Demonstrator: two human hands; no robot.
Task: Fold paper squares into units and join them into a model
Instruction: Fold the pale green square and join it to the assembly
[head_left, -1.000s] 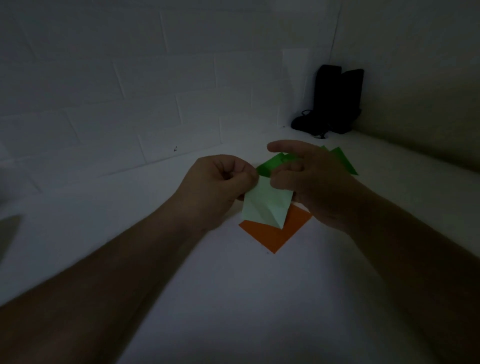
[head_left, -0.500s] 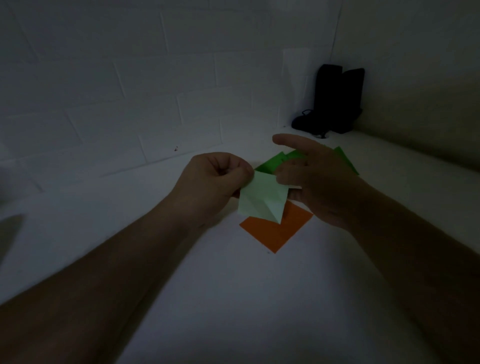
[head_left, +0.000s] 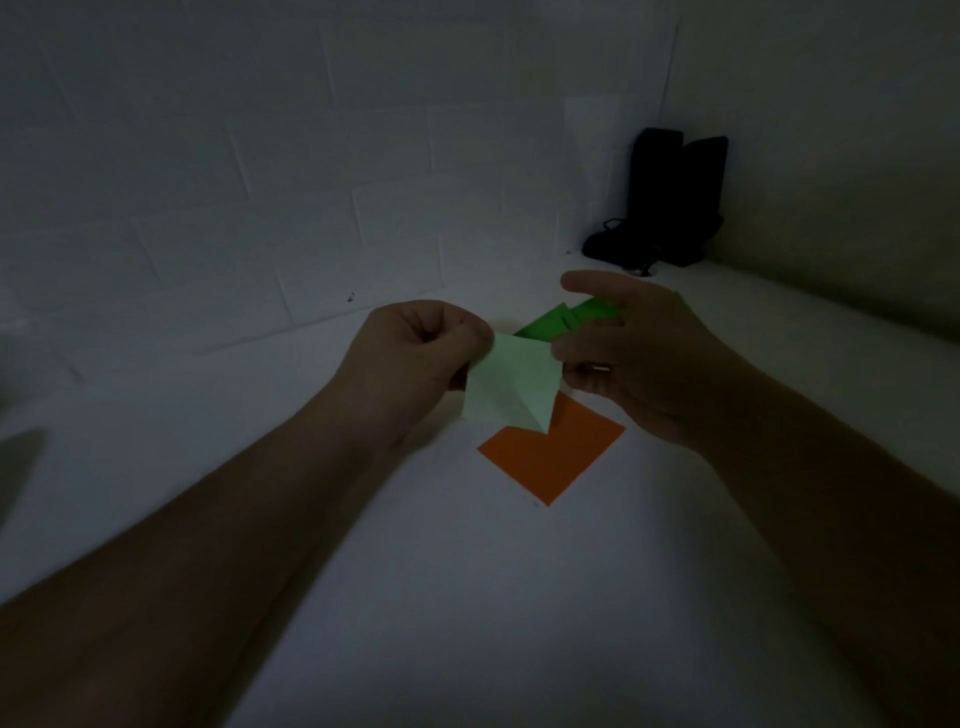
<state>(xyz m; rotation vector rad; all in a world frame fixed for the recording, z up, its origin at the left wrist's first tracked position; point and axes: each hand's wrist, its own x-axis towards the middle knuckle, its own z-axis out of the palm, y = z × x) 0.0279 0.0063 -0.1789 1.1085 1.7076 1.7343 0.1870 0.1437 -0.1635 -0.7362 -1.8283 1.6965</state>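
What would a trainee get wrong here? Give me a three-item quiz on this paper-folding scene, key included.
1. True or false: the orange square lies flat on the table.
2. Which hand pinches the pale green paper at its upper left corner: left hand or right hand?
3. Multiple choice: the bright green pieces sit (A) behind the hands, (B) on the orange square, (C) in the dark object in the corner.

Key: 1 true; 2 left hand; 3 A.

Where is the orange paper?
The orange paper lies flat on the white table, mid-frame, just under the pale green paper that both hands hold.
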